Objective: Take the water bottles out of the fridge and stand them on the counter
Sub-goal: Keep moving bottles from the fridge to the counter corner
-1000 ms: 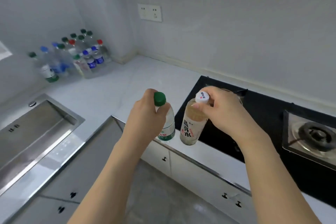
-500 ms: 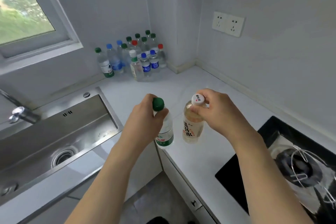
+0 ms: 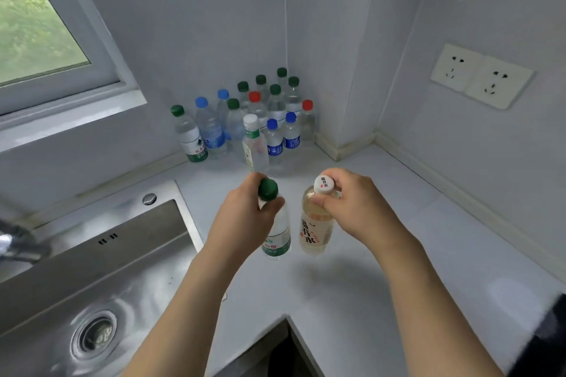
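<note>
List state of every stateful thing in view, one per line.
green-capped bottle: capped, held by the neck, above the counter
white-capped bottle: capped, held by the neck
left hand: grips green-capped bottle
right hand: pinches white-capped bottle below the cap
bottle cluster: upright, capped, in the corner
sink: no standing water visible
wall sockets: nothing plugged in
</note>
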Demonstrator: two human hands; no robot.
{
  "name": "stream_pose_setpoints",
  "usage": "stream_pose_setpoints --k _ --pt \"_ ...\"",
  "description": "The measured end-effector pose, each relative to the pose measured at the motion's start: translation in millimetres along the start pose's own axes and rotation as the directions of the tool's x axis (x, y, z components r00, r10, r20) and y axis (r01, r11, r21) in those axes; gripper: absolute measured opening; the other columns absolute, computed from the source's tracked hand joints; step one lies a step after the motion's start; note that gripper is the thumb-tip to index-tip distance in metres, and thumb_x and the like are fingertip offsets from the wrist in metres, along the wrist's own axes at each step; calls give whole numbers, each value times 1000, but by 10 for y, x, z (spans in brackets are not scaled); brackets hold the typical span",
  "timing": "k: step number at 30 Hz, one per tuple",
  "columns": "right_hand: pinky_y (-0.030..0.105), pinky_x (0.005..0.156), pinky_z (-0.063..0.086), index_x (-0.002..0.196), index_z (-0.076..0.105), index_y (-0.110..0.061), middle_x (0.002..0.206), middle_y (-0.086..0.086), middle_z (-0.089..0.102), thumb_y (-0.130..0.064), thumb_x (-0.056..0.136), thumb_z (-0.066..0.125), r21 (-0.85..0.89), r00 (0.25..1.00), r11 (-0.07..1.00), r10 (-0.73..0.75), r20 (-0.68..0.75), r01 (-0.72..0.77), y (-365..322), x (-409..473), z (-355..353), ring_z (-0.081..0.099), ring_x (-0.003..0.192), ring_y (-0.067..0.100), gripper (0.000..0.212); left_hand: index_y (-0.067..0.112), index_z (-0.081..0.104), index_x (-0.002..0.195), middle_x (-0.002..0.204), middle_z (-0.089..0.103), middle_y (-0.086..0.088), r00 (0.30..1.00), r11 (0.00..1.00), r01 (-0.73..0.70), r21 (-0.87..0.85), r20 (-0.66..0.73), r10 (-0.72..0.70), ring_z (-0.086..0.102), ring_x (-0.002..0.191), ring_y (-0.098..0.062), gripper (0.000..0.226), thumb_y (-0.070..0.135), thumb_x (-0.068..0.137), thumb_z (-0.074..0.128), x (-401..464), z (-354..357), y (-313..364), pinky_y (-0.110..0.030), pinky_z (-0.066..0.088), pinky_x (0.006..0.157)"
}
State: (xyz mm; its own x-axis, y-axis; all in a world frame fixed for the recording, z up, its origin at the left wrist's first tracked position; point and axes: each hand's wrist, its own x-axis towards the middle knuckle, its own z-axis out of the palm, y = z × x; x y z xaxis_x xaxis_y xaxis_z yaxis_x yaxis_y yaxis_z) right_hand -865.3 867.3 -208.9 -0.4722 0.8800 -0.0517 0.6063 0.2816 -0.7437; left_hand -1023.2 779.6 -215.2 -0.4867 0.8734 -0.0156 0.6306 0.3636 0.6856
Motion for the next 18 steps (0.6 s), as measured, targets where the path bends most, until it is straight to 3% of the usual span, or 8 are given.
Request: stream_pose_setpoints --k 4,8,18 --pt "31 76 49 104 60 -25 101 -5 63 -27 86 66 11 999 999 38 24 -39 -124 687 257 57 95 17 19 22 47 100 89 57 4 1000 1000 3 27 -25 -2 51 73 -19 20 33 91 61 654 -133 -268 -27 35 54" --pt "35 78 51 103 60 -27 98 -6 63 -27 85 65 -24 997 999 47 59 -46 -258 1271 520 57 93 17 19 22 47 100 87 56 6 996 999 46 1 -76 -46 51 67 -17 20 32 91 62 1167 -281 -562 -25 35 52" --pt "39 80 53 105 59 -27 99 -6 64 -30 84 65 -95 971 995 -19 239 43 -673 2263 1268 58 94 17 21 24 52 108 94 61 4 963 976 199 -88 -168 -212 56 81 -21 23 29 89 64 2098 -623 -1344 -34 44 68"
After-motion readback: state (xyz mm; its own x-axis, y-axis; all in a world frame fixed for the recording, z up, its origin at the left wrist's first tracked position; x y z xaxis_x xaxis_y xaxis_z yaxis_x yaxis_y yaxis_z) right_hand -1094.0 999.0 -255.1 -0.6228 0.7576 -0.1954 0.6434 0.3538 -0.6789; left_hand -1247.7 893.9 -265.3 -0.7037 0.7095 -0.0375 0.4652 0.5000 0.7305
